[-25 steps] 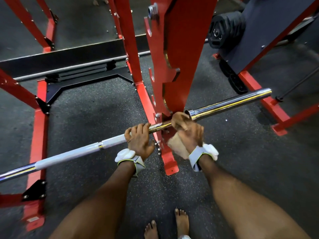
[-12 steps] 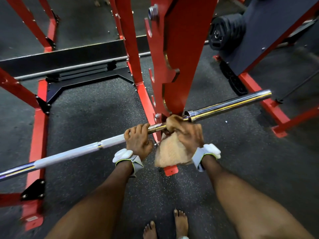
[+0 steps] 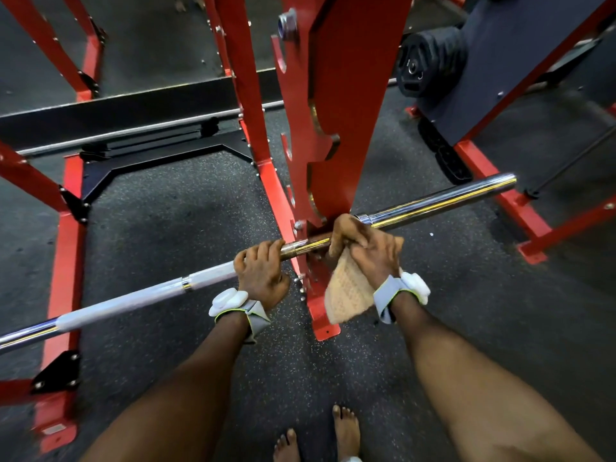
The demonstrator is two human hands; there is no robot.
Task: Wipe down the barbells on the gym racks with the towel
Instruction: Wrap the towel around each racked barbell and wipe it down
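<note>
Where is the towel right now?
In the head view, right of centre: the right hand grips the tan towel against the barbell, beside the red rack post.

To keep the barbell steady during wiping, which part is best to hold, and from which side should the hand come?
Hold the barbell on its thin shaft just left of the red upright, coming from above, fingers curled over, as the left hand does. The bar lies level there and is narrow; the chrome sleeve is thicker, probably slippery. The right hand holds the towel.
</note>
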